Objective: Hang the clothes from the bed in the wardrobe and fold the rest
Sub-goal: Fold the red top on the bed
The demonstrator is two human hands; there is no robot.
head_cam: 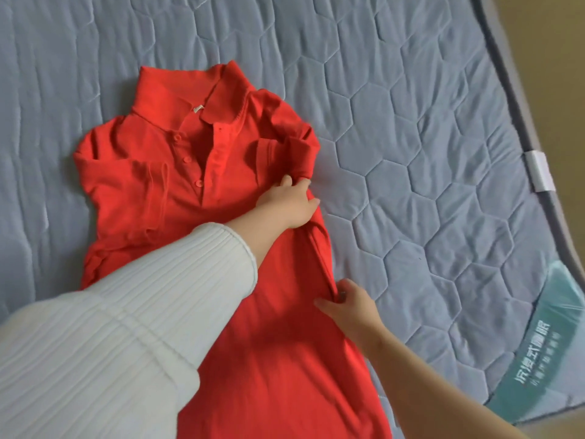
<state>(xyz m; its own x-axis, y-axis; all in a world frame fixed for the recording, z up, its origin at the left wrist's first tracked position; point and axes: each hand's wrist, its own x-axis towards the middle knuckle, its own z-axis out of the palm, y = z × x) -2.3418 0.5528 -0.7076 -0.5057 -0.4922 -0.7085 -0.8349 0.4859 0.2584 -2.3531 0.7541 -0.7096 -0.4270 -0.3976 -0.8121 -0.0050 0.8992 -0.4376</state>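
While the red polo shirt (177,198) lies face up on the bed (411,128), its collar toward the far side and both sleeves folded in over the chest, the surface under it takes up most of the view: a grey-blue quilted mattress cover stitched in large hexagons, rumpled into soft ridges on the left. A darker grey piping (519,90) runs along the bed's right edge, crossed by a white elastic strap (539,174), and near the lower right corner sits a pale green label (538,353) with printed characters (too blurred to read). Beyond the edge shows a strip of tan floor (557,42). The left hand (289,204), reaching out of a white ribbed sleeve (120,327), has its grip closed on the shirt's right side just below the folded sleeve, fingers curled into the cloth. The right hand (346,307), bare-armed, pinches the same folded edge lower down, thumb and fingers closed on the fabric. Between the two hands the edge of the shirt is raised into a narrow ridge, while the hem runs out of view at the bottom.
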